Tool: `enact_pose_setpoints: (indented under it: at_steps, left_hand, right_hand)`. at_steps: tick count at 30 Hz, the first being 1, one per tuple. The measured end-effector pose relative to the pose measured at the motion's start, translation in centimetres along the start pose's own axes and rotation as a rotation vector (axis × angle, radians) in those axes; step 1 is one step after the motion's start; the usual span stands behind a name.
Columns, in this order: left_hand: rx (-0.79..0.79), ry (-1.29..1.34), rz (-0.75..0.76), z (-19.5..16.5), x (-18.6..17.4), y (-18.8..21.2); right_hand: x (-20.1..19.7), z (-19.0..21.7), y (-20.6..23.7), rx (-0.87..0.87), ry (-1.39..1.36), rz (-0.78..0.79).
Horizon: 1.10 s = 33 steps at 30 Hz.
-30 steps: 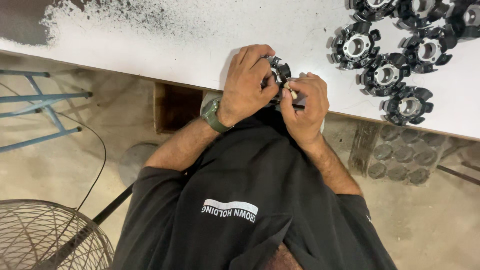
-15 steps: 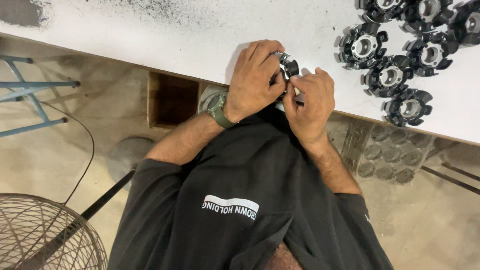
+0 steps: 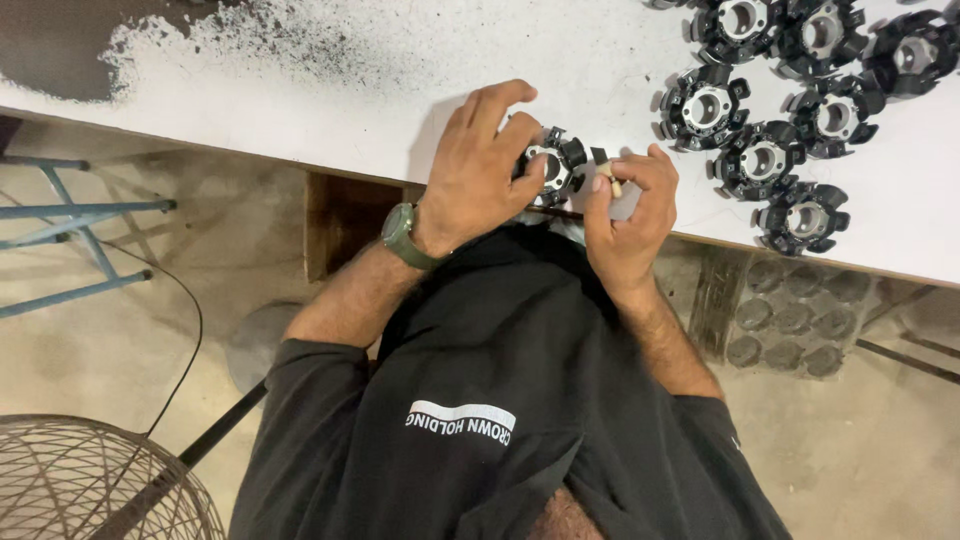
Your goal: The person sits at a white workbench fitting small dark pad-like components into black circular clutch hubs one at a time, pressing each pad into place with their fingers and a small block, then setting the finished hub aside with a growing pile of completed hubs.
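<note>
My left hand (image 3: 478,165), with a green watch on its wrist, grips a black round toothed part (image 3: 553,167) with a silver centre, holding it at the near edge of the white table (image 3: 330,90). My right hand (image 3: 630,215) is just right of that part. It pinches a small black piece (image 3: 600,156) together with a short pale stick (image 3: 612,183) between thumb and fingertips. The small piece sits close to the part's rim, and I cannot tell whether they touch.
Several more black toothed parts (image 3: 765,160) lie grouped on the table's right side. Black dust (image 3: 80,50) covers the far left of the table. Below are a blue metal frame (image 3: 70,250), a wire fan guard (image 3: 90,480) and a tray of round recesses (image 3: 790,315).
My hands have drawn slightly apart. The right hand now holds the small piece beside the part instead of pressed against it. The view has shifted a little.
</note>
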<state>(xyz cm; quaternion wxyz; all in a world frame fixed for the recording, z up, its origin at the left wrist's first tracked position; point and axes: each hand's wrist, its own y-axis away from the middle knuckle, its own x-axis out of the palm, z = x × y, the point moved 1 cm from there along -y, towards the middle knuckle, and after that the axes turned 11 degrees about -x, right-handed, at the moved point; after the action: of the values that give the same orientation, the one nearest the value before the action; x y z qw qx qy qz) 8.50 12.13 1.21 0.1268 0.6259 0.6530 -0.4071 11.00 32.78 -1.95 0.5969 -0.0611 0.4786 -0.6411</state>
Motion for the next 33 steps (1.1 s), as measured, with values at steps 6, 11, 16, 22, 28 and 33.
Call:
enact_pose_setpoints:
  at_steps: [6,11,16,22,28,33]
  left_hand:
    - [-0.008,-0.107,0.181,-0.7,1.7,-1.3]
    - [-0.023,-0.156,0.120,-1.5,2.2,-0.8]
    - [0.001,-0.107,0.086,-1.7,2.5,-0.4]
    - [-0.018,0.022,0.076,-1.4,3.5,-0.7]
    - [0.057,-0.053,0.085,-1.3,2.3,-1.2]
    - [0.106,-0.117,0.207,-2.0,2.3,-1.0]
  right_hand:
    - [1.1,-0.7,0.0,-0.024,0.023,0.046]
    - [0.1,-1.1,-0.6,-0.035,0.022,0.069]
    - [-0.5,-1.5,-0.7,-0.030,-0.006,0.095]
    - [-0.9,-1.7,-0.6,-0.005,-0.022,0.098]
    - [-1.3,-1.9,-0.7,0.007,-0.061,0.084]
    - [-1.4,-2.3,-0.6,-0.003,-0.043,0.076]
